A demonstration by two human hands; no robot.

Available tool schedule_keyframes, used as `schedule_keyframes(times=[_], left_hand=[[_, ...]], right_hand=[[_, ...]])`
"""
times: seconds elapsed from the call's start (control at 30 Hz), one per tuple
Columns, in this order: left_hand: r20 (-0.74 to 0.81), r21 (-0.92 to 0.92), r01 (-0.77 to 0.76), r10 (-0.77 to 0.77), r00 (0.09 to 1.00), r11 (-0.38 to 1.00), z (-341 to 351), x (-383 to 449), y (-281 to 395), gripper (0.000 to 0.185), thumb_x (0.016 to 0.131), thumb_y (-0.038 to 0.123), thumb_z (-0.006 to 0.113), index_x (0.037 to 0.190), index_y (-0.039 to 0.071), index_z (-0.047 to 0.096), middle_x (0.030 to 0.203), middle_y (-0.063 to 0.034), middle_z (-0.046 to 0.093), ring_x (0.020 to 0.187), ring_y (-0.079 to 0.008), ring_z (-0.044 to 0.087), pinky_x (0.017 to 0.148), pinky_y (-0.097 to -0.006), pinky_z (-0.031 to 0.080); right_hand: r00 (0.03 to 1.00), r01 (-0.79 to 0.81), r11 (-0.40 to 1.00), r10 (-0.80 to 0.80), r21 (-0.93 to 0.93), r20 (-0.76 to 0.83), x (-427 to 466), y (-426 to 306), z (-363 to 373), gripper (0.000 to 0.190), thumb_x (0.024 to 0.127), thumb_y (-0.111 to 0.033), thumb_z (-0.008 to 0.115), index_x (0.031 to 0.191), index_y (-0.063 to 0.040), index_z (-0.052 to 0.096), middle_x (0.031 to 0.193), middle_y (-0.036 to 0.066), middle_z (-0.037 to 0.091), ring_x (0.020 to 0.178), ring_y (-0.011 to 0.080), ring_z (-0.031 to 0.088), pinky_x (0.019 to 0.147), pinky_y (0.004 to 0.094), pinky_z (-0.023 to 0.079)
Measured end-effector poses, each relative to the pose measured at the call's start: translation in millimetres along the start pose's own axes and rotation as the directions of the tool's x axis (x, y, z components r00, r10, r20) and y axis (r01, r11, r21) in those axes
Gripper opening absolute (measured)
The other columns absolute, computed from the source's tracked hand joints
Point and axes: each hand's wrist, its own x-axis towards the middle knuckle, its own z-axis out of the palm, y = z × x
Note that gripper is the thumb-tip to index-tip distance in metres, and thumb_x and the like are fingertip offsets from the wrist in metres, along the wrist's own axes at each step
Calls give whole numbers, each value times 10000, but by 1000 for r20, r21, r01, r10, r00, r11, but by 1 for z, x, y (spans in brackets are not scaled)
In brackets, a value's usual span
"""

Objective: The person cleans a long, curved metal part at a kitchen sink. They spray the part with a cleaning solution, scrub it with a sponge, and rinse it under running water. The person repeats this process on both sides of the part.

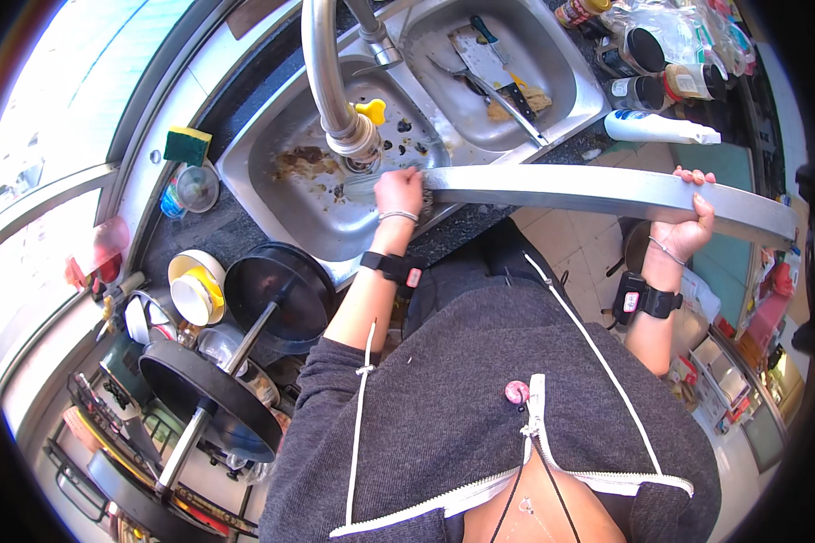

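Observation:
A long metal channel [550, 184] reaches from over the left sink basin [292, 224] out past the counter's front edge. My right hand [682, 217] grips it near its far right end, thumb on the near side and fingertips over the far edge. Curled over its basin end is my left hand [399, 193], pressed on the metal. A greyish, fuzzy scrubber [427, 200] shows partly beside that palm; the rest is hidden by the fingers. The faucet [353, 139] hangs just above the basin end, where the channel looks wet. Brown and black food scraps lie in the basin.
The right basin [441, 34] holds a cleaver [472, 47], a knife [516, 98] and a long-handled utensil [496, 95]. Jars [642, 51] and a white spray bottle [659, 127] line the right counter. Left are black pans [278, 292], stacked bowls [197, 292] and a sponge [187, 144].

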Motion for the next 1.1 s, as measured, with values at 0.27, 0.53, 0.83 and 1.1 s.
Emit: schedule_keyframes(times=[0.27,0.53,0.83,1.1], left_hand=[[-25,8,-354,354,935,935,-3,-13,32,165,831,190,675,939,82,738,856,-188,647,876,-379,629,792,-465,512],[-178,176,230,-198,964,957,7,28,-125,228,846,252,684,1017,114,744,990,-201,685,943,-392,660,860,-438,523],[-123,201,667,-657,744,717,-2,74,-192,257,826,313,735,1036,168,761,1137,-133,695,1074,-336,653,939,-406,517],[-195,5,534,-523,830,845,11,67,-178,230,820,294,734,988,139,768,1016,-180,708,991,-365,669,908,-418,509]], right_hand=[[998,-16,999,18,29,-52,-7,18,8,447,688,-53,515,1134,-29,488,969,100,526,967,268,550,1076,468,378],[998,13,1000,-13,-7,-54,-5,2,4,458,690,-56,525,1144,-25,474,978,110,523,978,262,546,1080,459,384],[964,-33,980,-20,-196,-264,0,-2,-13,422,748,-7,510,1166,-6,446,965,115,537,968,269,567,1060,483,403],[953,-103,963,24,-250,-301,3,-2,-37,472,774,37,503,1233,3,396,960,111,535,973,286,575,1057,501,402]])
